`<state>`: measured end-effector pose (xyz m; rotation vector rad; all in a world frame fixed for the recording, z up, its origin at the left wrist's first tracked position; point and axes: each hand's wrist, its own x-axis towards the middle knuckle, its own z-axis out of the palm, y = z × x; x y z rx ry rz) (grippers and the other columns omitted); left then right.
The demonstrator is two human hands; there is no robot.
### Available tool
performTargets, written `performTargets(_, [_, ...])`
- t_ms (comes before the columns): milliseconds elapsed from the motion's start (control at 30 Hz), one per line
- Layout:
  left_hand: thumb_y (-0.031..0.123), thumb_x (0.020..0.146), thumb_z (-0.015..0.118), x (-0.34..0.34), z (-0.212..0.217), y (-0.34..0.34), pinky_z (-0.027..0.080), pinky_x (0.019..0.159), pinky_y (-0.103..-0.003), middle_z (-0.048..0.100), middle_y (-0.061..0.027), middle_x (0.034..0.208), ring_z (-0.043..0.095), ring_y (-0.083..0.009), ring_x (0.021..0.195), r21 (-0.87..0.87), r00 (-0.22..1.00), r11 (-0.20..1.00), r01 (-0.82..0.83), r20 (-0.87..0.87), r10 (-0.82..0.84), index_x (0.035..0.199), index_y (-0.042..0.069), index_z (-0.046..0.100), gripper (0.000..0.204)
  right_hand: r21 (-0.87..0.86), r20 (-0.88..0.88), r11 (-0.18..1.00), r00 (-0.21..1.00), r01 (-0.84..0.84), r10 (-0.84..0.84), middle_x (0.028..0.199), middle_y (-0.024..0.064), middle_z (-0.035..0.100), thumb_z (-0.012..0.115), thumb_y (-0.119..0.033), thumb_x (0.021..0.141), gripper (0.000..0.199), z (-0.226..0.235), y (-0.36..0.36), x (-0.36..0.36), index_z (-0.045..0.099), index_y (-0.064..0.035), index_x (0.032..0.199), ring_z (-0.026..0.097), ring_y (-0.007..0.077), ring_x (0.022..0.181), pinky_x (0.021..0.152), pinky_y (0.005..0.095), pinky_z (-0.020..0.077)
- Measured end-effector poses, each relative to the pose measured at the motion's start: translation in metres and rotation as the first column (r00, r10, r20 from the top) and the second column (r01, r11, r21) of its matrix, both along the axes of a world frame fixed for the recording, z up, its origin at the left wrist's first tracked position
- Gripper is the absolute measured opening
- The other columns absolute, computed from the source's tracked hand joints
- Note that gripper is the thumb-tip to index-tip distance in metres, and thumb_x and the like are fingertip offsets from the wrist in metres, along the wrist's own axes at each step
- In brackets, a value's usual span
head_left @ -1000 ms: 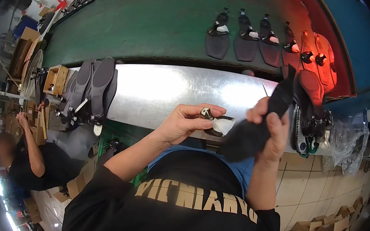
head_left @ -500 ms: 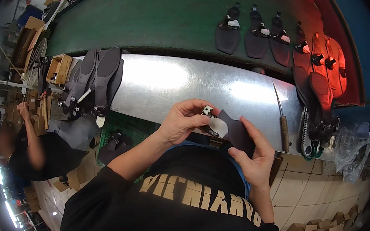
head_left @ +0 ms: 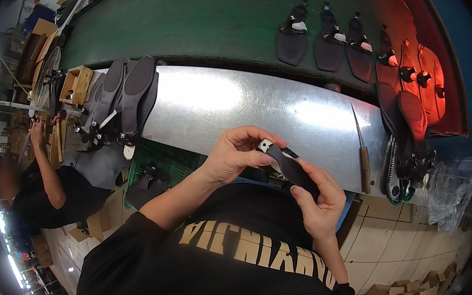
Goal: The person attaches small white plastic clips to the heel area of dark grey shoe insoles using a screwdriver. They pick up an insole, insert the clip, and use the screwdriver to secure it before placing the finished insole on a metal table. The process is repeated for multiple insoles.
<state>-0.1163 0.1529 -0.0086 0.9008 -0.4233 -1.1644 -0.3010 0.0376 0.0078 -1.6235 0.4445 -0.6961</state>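
Note:
A dark sandal (head_left: 290, 168) is held between my two hands, over the near edge of the steel bench, its sole side tilted toward me. My left hand (head_left: 229, 157) is closed on one end, thumb and fingers pinching beside a whitish tab with dark holes. At the other end my right hand (head_left: 321, 207) grips the dark sole, thumb on the near side and fingers on the far side. The strap is mostly hidden behind the sole and fingers.
On the steel bench (head_left: 217, 110) lie a wooden-handled awl (head_left: 365, 165) and, at left, stacked sandals (head_left: 137, 98). More sandals (head_left: 292, 46) line the green surface (head_left: 191, 26) beyond. A green crate (head_left: 179, 161) stands below. A co-worker (head_left: 50, 196) is at left.
The sandal has turned in my hands: its pale inner strap face showed before, and now the dark sole covers most of it. My right hand has shifted slightly left. The co-worker's raised arm has moved.

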Motion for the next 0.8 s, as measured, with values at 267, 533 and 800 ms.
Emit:
performTargets(267, [-0.008,0.071,0.07,0.0,0.001,0.0,0.054,0.091,-0.037,0.065,-0.0195,0.111,0.063,-0.0236,0.104,0.046,1.0,0.999,-0.005,0.018,0.004,0.101,0.001,0.066,0.032,0.005,-0.016,1.0,1.0,-0.015,0.016,0.103,0.0144,0.069,0.071,0.004,0.072,0.04,0.001,-0.001,0.0,0.066,0.0013,0.112,0.065,0.0225,0.093,0.084,0.0297,0.048])
performTargets(533, [-0.01,0.07,0.07,0.001,0.001,0.002,0.054,0.09,-0.037,0.064,-0.021,0.113,0.064,-0.0255,0.104,0.063,0.994,0.998,-0.01,0.105,0.004,0.101,-0.001,0.069,0.033,-0.057,-0.051,0.998,0.998,-0.027,0.024,0.097,0.0137,0.068,0.07,0.005,0.072,0.04,0.008,-0.002,0.0,0.066,0.0009,0.112,0.064,0.0221,0.087,0.08,0.0297,0.048])
performTargets(800, [-0.01,0.069,0.071,0.002,0.006,0.004,0.054,0.091,-0.037,0.063,-0.0237,0.116,0.064,-0.0282,0.107,0.061,0.961,0.998,0.01,0.275,-0.027,0.104,0.0,0.07,0.036,-0.206,-0.104,0.978,0.995,-0.024,0.003,0.088,0.0126,0.066,0.071,0.003,0.069,0.041,0.016,-0.003,0.002,0.068,-0.0012,0.11,0.063,0.0241,0.079,0.073,0.0307,0.0474])
